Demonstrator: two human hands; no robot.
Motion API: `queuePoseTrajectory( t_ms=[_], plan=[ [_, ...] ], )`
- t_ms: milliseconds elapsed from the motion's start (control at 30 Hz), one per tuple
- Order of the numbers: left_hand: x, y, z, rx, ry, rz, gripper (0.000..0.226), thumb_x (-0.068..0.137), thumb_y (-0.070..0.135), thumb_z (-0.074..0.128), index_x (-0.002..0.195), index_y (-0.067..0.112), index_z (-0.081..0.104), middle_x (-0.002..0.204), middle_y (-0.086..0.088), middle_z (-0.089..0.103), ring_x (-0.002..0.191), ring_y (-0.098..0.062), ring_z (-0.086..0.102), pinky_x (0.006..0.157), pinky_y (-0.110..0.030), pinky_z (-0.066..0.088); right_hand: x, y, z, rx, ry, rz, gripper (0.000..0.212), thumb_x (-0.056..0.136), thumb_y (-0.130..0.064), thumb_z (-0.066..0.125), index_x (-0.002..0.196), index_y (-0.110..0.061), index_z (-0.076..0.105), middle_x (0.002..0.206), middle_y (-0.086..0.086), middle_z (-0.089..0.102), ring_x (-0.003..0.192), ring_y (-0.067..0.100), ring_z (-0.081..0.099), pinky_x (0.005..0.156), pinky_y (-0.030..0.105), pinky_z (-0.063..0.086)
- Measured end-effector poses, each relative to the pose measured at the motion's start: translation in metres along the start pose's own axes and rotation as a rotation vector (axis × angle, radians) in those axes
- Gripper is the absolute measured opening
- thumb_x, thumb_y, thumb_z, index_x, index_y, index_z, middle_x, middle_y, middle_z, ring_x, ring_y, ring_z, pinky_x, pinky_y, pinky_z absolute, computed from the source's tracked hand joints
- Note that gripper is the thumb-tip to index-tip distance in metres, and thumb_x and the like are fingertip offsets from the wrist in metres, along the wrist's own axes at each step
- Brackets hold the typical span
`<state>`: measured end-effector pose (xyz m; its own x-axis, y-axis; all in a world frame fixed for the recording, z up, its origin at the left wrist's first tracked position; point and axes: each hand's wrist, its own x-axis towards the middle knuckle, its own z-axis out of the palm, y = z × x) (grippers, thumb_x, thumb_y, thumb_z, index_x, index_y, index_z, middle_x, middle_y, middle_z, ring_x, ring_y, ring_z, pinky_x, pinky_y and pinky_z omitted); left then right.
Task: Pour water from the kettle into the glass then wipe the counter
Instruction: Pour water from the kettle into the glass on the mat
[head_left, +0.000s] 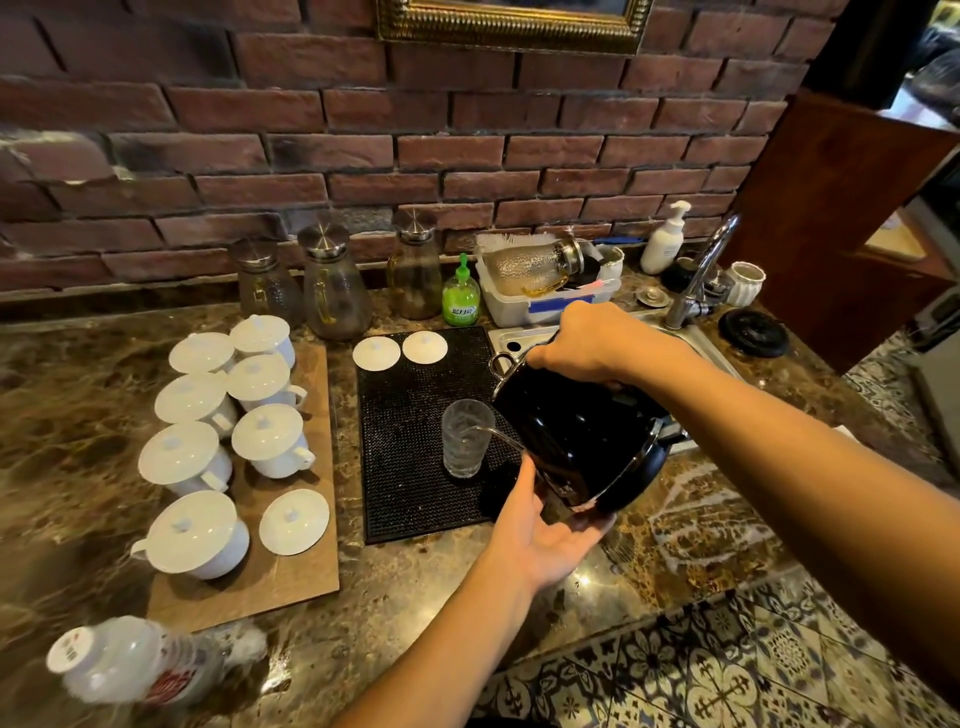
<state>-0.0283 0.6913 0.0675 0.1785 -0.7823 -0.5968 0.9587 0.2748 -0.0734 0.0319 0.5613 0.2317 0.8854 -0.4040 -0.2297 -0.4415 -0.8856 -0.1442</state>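
A black kettle (582, 436) is tilted to the left above the black rubber mat (410, 415). Its thin spout reaches over the rim of a clear glass (466, 439) that stands upright on the mat. My right hand (592, 343) grips the kettle's handle from above. My left hand (545, 535) is palm-up under the kettle's base, holding it from below. The glass shows some water inside. The marble counter (675, 535) lies beneath.
A wooden board (311, 577) on the left carries several white lidded cups. Two white lids (400, 351) lie at the mat's far end. Glass jugs (332, 286), a green soap bottle (460, 296), a dish tub and the sink tap (701, 275) line the back. A plastic bottle (130, 665) lies near left.
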Motion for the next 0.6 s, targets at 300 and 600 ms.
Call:
queuePoseTrajectory(
  t_ms=[300,600],
  plan=[
    [0.002,-0.001,0.001,0.026,-0.096,0.009,0.053,0.091,0.049,0.069,0.107,0.000,0.079,0.123,-0.033,0.070,0.118,-0.051,0.065,0.098,-0.057,0.055,-0.002,-0.015,-0.014,-0.078,0.007,-0.014,0.049,0.091,-0.053,0.064,0.067,-0.012,0.054,0.061,0.004,0.055,0.055,0.018,0.053,0.046,0.027,0.034],
    [0.002,-0.002,0.002,0.083,-0.139,0.034,0.055,0.089,0.055,0.067,0.098,0.003,0.083,0.119,-0.030,0.073,0.108,-0.046,0.072,0.092,-0.054,0.061,-0.003,-0.021,-0.017,-0.098,0.011,-0.012,0.049,0.091,-0.053,0.065,0.070,-0.011,0.055,0.064,0.005,0.058,0.054,0.018,0.055,0.044,0.027,0.033]
  ],
)
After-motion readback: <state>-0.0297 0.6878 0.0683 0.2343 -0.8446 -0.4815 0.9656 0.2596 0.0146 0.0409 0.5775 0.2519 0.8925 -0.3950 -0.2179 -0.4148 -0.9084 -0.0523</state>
